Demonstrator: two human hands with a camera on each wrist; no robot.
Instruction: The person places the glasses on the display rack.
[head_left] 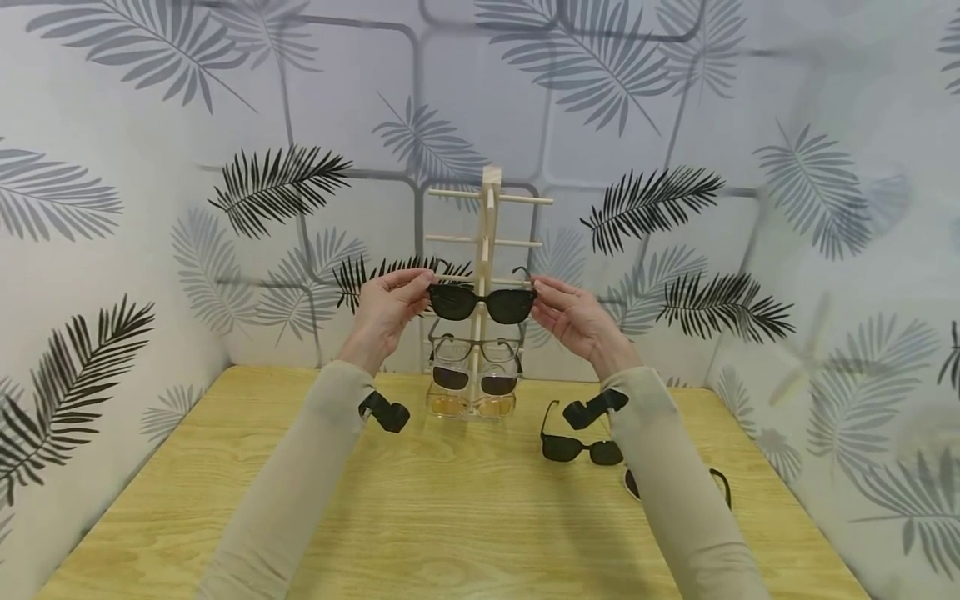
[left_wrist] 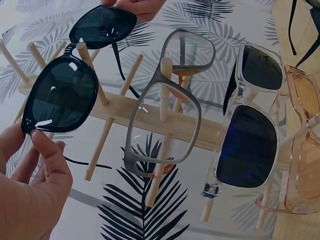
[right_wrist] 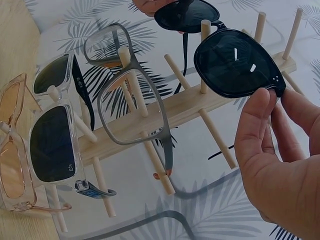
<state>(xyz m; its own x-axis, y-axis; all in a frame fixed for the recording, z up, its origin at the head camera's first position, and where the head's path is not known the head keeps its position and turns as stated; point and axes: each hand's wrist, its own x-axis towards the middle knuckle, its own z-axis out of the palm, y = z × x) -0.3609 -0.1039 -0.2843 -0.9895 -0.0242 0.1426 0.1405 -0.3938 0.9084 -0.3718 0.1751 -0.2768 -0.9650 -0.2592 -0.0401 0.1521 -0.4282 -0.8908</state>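
Observation:
Black sunglasses [head_left: 508, 307] are at the middle of a wooden glasses stand [head_left: 487, 225], their bridge close by a peg. My left hand [head_left: 390, 312] pinches one outer corner of the frame between thumb and fingers; my right hand [head_left: 573, 321] pinches the other corner. In the left wrist view the dark lens [left_wrist: 65, 95] shows beside the left fingertips. On the stand below hang grey-framed clear glasses [right_wrist: 135, 100], clear-framed sunglasses with dark lenses [right_wrist: 52, 142] and orange-tinted glasses [head_left: 448, 406].
Black sunglasses [head_left: 564, 448] lie on the wooden table [head_left: 450, 508] right of the stand. Another pair [head_left: 632, 483] lies partly hidden behind the right sleeve. Bare pegs [head_left: 525, 199] stick out at the stand's top. A leaf-patterned backdrop [head_left: 480, 75] stands behind.

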